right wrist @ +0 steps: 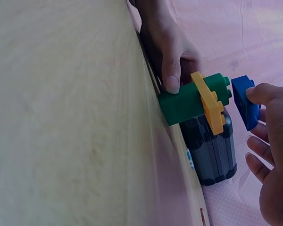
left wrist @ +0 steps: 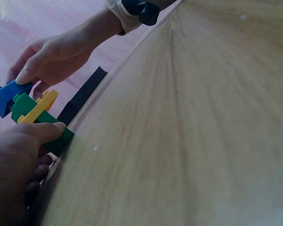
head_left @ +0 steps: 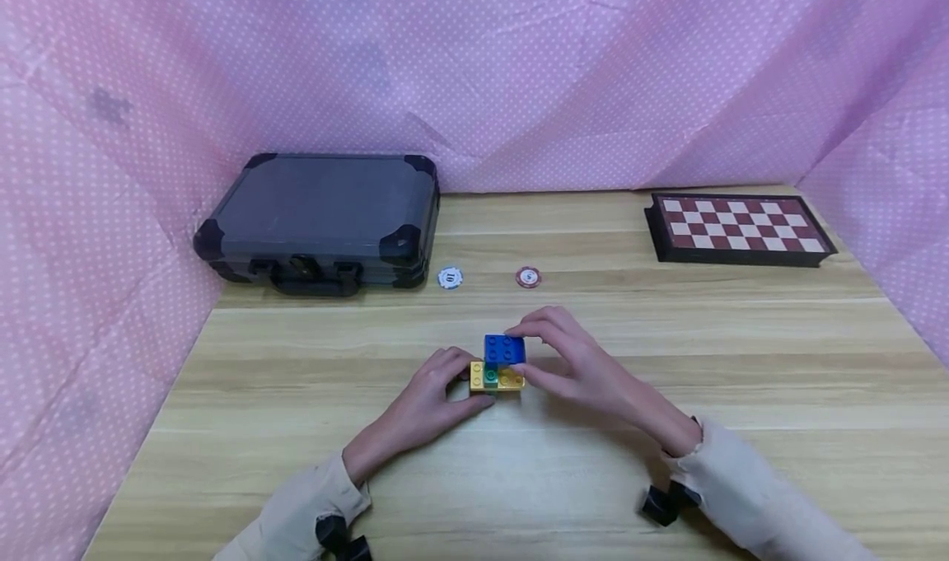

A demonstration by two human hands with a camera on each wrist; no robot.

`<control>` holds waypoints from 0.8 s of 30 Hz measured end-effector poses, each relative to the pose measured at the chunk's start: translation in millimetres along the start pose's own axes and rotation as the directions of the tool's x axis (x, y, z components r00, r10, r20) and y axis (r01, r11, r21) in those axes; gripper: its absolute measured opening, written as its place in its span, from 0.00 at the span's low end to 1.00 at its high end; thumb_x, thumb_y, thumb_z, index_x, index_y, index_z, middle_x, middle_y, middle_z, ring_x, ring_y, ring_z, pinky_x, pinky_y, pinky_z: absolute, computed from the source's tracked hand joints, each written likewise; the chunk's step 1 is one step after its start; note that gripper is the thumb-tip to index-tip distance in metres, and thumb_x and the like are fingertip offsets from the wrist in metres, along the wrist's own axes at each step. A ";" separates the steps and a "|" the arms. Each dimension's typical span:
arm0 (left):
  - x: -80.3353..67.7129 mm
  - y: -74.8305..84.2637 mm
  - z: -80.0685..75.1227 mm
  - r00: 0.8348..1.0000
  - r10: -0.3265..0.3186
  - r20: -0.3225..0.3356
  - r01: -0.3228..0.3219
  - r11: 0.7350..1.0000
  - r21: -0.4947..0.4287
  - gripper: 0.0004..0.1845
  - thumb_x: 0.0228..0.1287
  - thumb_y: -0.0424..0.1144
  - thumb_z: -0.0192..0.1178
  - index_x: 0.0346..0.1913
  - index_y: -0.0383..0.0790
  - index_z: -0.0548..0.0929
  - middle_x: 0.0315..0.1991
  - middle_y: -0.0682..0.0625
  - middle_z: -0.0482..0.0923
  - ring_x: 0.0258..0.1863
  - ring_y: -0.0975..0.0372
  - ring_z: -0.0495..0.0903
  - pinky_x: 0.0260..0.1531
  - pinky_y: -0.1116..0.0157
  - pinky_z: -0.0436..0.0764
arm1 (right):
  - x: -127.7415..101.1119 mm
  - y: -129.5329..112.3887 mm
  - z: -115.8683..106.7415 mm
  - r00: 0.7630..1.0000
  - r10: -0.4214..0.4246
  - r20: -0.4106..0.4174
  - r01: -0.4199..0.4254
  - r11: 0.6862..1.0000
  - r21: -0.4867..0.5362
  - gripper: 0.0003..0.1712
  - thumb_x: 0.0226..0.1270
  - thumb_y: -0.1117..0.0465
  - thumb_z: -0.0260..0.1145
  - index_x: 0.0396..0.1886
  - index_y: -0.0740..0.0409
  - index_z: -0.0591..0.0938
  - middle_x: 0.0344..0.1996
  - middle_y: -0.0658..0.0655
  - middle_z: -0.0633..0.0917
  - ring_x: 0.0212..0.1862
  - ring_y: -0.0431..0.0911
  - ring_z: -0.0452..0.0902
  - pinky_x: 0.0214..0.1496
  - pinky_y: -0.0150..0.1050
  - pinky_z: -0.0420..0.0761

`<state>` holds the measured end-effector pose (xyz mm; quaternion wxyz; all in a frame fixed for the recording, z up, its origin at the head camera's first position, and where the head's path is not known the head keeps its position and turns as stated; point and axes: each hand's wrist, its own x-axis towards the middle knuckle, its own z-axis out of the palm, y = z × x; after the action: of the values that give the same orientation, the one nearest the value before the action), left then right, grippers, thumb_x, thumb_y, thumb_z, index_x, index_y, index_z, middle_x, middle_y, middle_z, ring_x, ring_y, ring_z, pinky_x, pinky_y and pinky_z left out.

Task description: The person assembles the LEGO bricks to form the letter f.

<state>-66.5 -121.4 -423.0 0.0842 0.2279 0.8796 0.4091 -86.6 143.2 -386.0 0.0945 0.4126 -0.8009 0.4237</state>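
On the wooden table (head_left: 667,479), a green-yellow brick stack (head_left: 495,376) is gripped by the left hand (head_left: 433,400); a blue brick (head_left: 504,349) is pinched above it by the right hand (head_left: 574,363).

- Wooden desk (head_left: 741,363)
- Dark case (head_left: 319,215) at far left
- Chessboard (head_left: 741,225) at far right
- Two chips (head_left: 450,278) between them
- Brick stack (head_left: 497,367) at centre

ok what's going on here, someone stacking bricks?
A person is working on a small brick stack mid-table. The left hand steadies the green brick at the bottom, with a yellow plate on it. The right hand pinches a blue brick at the top. Two poker chips, a closed case and a chessboard sit behind.
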 end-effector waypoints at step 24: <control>-0.2 -1.3 -0.4 1.000 0.030 -0.004 -0.030 0.999 -0.016 0.22 0.64 0.45 0.75 0.59 0.46 0.84 0.53 0.58 0.78 0.53 0.65 0.74 0.55 0.56 0.79 | -2.4 -3.6 -0.9 0.996 -0.046 0.075 0.043 0.998 0.042 0.25 0.67 0.64 0.74 0.63 0.58 0.79 0.57 0.52 0.81 0.56 0.44 0.78 0.55 0.48 0.83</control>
<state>-66.8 -122.5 -423.7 0.0780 0.2396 0.8730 0.4176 -82.6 144.2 -384.5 0.0650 0.4481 -0.7858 0.4213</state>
